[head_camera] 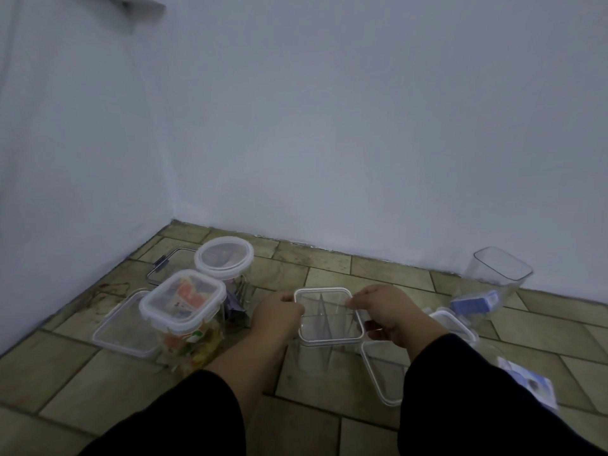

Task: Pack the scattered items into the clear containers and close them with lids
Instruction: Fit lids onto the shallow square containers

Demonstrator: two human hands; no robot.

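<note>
Tiled floor (316,390), white wall behind; our left hand (278,312) and right hand (383,312) pinch opposite edges of square lid (329,315) on clear container (316,355), centre, fingers curled.

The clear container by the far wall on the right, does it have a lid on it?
No, the clear container by the wall stands open at the top, with no lid on its rim.
</note>
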